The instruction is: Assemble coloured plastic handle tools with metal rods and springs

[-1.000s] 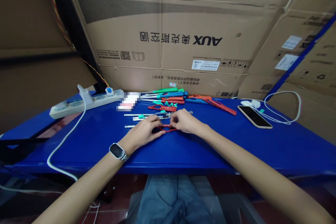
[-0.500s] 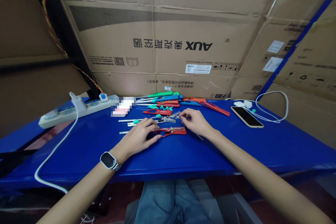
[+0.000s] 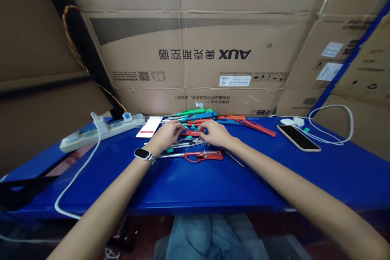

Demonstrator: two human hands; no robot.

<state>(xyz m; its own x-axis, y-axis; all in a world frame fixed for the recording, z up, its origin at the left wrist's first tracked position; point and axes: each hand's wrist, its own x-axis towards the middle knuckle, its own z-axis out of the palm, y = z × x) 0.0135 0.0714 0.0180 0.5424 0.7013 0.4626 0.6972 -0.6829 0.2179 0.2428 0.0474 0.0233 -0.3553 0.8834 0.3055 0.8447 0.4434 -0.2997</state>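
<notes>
A red lighter casing half (image 3: 191, 133) lies between my hands, its two ends hidden by my fingers. My left hand (image 3: 168, 137), a watch on its wrist, has its fingers curled at the left end. At the right end are the bent, closed fingers of my right hand (image 3: 215, 133). Just in front of them are slim metal tubes with clear parts and thin wires (image 3: 183, 144). Nearer me lies an opened red long-nosed lighter (image 3: 204, 155) with a clear tank and a metal tube. A thin metal rod (image 3: 234, 158) is beside it.
Behind my hands are several green, blue and red lighters (image 3: 195, 111). Red and blue casings (image 3: 256, 126) lie to the right. A phone (image 3: 298, 137) with white cables is farther right. At left are a lit phone (image 3: 149, 127) and a power strip (image 3: 88, 135). Cardboard (image 3: 195, 28) walls the back.
Both hands have moved away from me, from the clear parts to the red casing half. My left hand has uncovered the front lighter's tube. The view has shifted slightly.
</notes>
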